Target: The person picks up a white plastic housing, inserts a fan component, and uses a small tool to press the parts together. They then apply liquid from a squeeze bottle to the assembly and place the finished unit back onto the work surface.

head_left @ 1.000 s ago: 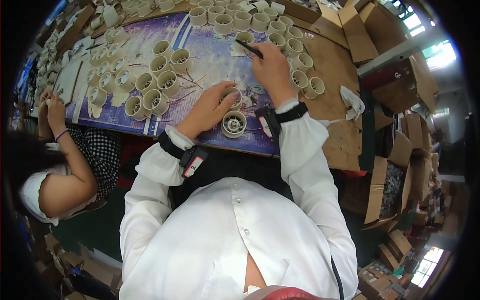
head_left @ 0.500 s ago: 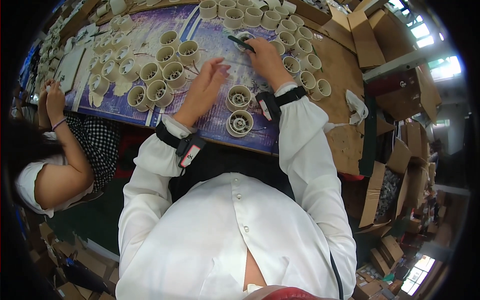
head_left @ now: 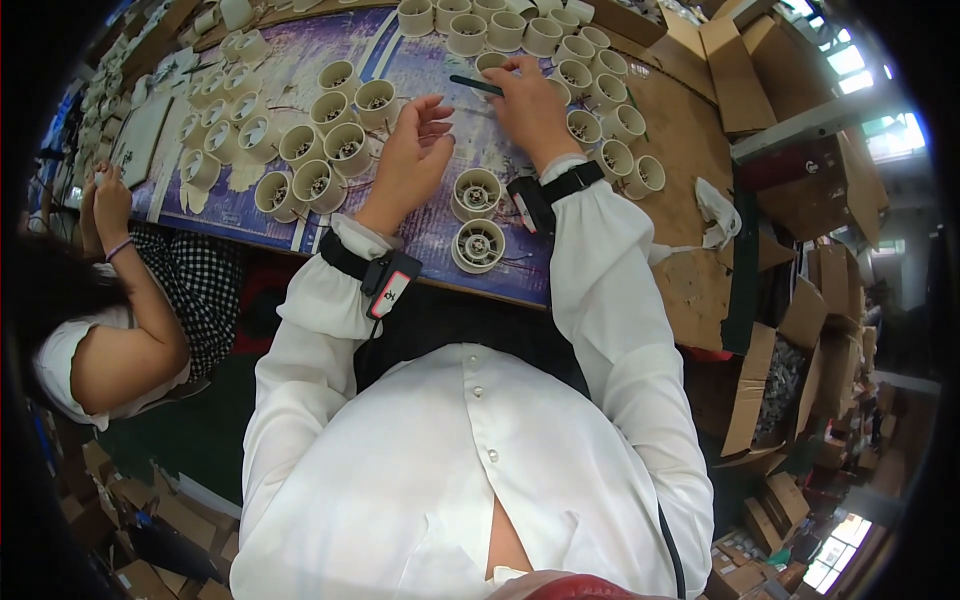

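Dark tool (head_left: 474, 85), cream cups (head_left: 467, 47), red-edged label (head_left: 388, 297)

Crumpled white wad (head_left: 716, 208), near right edge of brown board (head_left: 690, 150). Open cardboard carton (head_left: 746, 402), grey contents, at right. Person (head_left: 130, 350), black-and-white checked garment, at left. Bright window (head_left: 840, 550), lower right.

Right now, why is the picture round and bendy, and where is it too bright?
Head view, all over: the wide fisheye lens bends straight edges toward the rim and leaves black corners; head view, upper right: the window glares white; head view, middle: the left hand, right hand and nearest cup look fairly clear.
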Tool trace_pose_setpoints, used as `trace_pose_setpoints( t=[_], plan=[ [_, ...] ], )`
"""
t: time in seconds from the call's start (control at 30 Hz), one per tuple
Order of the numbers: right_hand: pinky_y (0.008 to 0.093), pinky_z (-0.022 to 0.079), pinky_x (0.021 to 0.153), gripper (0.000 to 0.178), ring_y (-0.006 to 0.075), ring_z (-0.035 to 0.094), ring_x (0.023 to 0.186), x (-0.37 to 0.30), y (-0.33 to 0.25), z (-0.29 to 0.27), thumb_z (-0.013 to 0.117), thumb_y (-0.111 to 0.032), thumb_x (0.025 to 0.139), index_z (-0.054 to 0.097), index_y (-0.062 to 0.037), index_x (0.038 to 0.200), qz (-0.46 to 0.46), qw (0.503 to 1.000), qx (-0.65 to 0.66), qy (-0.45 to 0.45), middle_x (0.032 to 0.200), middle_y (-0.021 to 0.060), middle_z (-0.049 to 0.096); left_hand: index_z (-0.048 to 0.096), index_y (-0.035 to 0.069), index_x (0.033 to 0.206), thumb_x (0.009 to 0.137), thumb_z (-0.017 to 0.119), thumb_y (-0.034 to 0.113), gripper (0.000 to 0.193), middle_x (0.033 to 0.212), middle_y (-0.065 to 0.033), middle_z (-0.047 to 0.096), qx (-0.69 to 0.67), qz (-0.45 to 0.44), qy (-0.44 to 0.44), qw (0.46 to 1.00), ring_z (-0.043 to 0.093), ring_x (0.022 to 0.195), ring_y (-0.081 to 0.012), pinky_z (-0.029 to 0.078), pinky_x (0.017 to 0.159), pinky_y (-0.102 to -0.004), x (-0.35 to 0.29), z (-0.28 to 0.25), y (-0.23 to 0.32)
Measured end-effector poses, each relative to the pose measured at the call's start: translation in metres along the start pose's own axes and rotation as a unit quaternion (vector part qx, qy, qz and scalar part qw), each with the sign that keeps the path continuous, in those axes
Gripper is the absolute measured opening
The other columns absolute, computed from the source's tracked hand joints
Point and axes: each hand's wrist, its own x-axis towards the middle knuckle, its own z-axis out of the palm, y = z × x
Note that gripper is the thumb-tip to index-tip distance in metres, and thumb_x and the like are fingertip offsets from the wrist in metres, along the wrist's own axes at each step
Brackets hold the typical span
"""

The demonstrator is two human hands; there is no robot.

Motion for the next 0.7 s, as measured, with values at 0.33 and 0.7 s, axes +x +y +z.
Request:
trace_pose_setpoints(
  t=[0.33, 0.7],
  plan=[
    [0.0362, 0.051, 0.073, 0.021, 0.0311, 0.064, 0.083, -0.014, 0.008, -0.02, 0.065, -0.014, 0.085, 0.069, -0.0092, 0.105, -0.052, 0.982, 0.135, -0.125, 0.098, 0.0093, 0.063, 0.037, 0.001, 0.136, 0.085, 0.062, 0.005, 0.057, 0.13, -0.0168, 0.053, 0.024, 0.011, -0.02, 0.999, 0.055, 0.117, -0.025, 0.044, 0.101, -0.0364, -0.003, -0.013, 0.005],
    [0.0303, 0.049, 0.073, 0.021, 0.0201, 0.064, 0.081, -0.062, 0.0, -0.05, 0.065, -0.01, 0.087, 0.068, -0.0065, 0.107, 0.085, 0.974, 0.209, -0.033, 0.094, 0.0068, 0.065, 0.031, 0.003, 0.142, 0.079, 0.075, 0.017, 0.078, 0.133, -0.0188, 0.051, 0.14, 0.076, -0.109, 0.981, 0.047, 0.129, -0.0292, 0.037, 0.107, -0.0394, 0.019, -0.003, -0.004]
  ],
)
